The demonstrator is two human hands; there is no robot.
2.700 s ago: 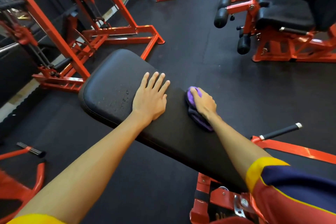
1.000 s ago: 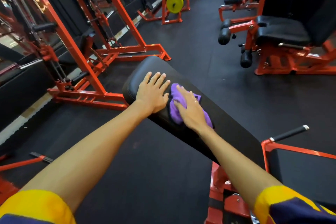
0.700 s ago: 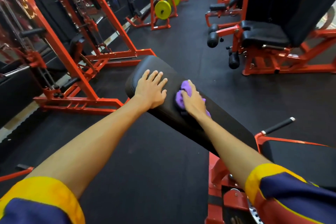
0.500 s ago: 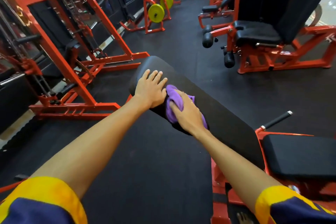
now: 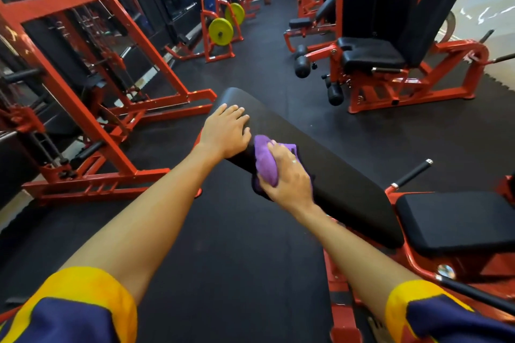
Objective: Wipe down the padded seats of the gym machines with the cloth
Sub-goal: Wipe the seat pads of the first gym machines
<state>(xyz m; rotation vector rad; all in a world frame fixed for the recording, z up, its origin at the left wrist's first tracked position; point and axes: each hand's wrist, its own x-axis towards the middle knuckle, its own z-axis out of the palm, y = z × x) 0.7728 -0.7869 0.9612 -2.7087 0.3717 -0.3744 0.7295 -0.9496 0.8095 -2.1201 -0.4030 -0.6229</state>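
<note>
Gripping the bunched purple cloth (image 5: 266, 163) against the long black pad's (image 5: 345, 186) near edge, the right hand (image 5: 288, 175) hides most of it. Left hand (image 5: 227, 132) lies flat, fingers together, beside the cloth toward the pad's far end; the pad's underside is hidden.

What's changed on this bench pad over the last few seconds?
The right hand has swept the cloth across the pad, from its far side edge to the near one. It now grips the cloth bunched over that edge, right beside the left hand. The left hand stays flat on the pad, apparently a little closer to its rounded end.
</note>
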